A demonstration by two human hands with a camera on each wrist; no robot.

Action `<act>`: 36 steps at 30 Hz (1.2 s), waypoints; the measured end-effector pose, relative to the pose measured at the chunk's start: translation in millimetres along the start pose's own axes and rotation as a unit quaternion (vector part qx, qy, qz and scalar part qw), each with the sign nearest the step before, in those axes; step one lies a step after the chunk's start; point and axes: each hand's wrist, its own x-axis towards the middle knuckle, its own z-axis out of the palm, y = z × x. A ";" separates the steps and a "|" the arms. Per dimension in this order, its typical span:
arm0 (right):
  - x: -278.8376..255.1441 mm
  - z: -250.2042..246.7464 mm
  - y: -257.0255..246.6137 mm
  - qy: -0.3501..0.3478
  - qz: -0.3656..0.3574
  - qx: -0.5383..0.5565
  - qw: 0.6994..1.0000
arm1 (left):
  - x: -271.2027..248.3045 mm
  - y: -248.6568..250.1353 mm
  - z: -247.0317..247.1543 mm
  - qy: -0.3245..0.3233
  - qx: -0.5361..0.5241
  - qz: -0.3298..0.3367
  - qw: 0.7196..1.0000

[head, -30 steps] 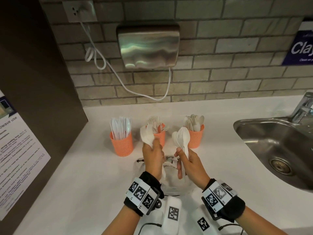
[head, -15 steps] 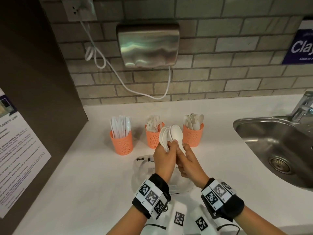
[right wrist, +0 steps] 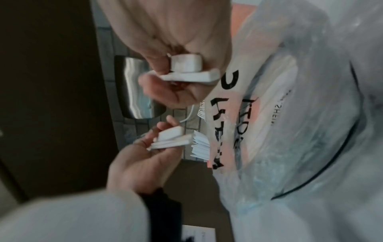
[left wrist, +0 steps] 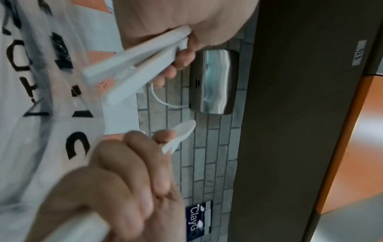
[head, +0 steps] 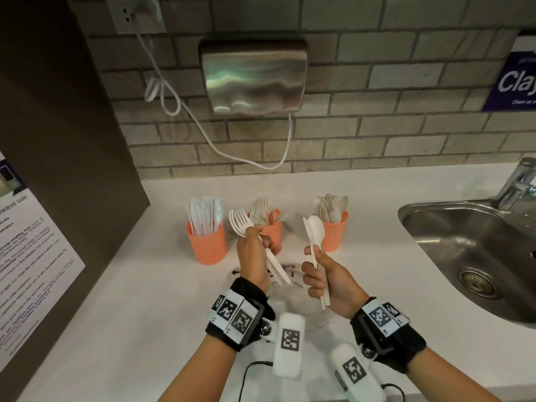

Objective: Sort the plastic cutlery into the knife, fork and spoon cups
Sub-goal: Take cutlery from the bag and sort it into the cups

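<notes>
In the head view my left hand [head: 251, 252] grips a small bunch of white plastic forks [head: 240, 225], tines up, just in front of the fork cup [head: 272, 231]. A short way to its right, my right hand [head: 323, 275] grips a few white spoons [head: 314, 231], bowls up, beside the spoon cup [head: 334, 236]. The knife cup [head: 207, 246] stands furthest left. All three cups are orange mesh and hold cutlery. A clear plastic bag [head: 290, 303] lies on the counter under my hands. The fork handles [left wrist: 143, 55] and spoon handle ends [right wrist: 186, 65] show close up in the wrist views.
A steel sink [head: 464, 245] with a tap [head: 519, 184] sits at the right. On the brick wall hangs a metal hand dryer [head: 255, 76] with a white cable [head: 203, 132]. A dark panel [head: 58, 134] bearing a printed notice [head: 32, 256] bounds the counter on the left.
Half a second ago both hands were pressed together around one bundle. They have since drawn apart, the left holding forks and the right holding spoons.
</notes>
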 end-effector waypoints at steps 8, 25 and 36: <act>2.1 -3.5 -8.5 -0.179 0.115 0.126 0.969 | -21.6 -15.5 1.4 -0.122 0.176 -0.006 0.977; -10.2 -10.3 -26.5 0.114 -0.097 -0.343 0.927 | 93.9 63.7 19.7 -0.168 0.206 0.132 0.955; 8.2 -29.7 -43.1 0.121 -0.197 -0.395 0.889 | 156.9 13.7 44.4 -0.146 0.179 0.136 0.963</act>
